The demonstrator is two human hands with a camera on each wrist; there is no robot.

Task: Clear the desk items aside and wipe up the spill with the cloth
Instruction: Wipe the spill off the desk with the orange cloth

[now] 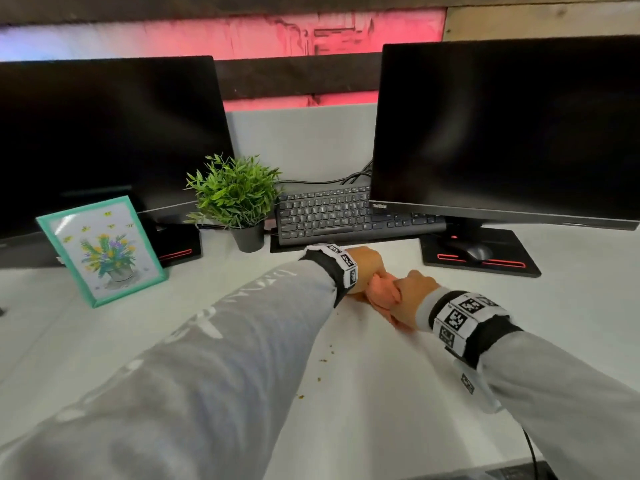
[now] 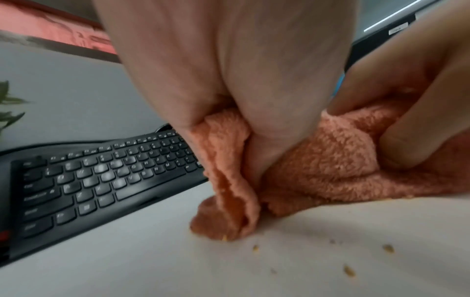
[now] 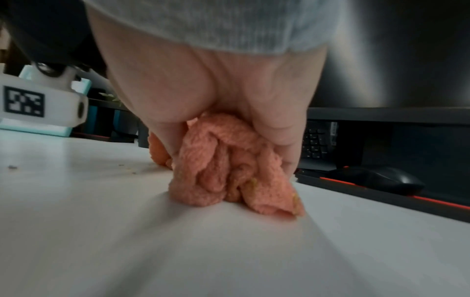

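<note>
Hands, left (image 1: 363, 268) and right (image 1: 410, 294), bunch my cloth (image 1: 381, 289) mid-frame; it's mostly hidden between them, crumbs (image 1: 325, 360) below.

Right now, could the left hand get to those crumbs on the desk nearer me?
Probably yes. The left hand grips the cloth together with the right hand, and the crumbs lie on open desk nearby, nothing between.

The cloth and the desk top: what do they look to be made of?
Cloth: soft orange fleece or microfibre, by its fuzzy nap and limp folds, bunched in both hands. Desk top: smooth, matt white, probably laminate, with a faint sheen and no grain; brownish crumbs lie loose on it.
</note>
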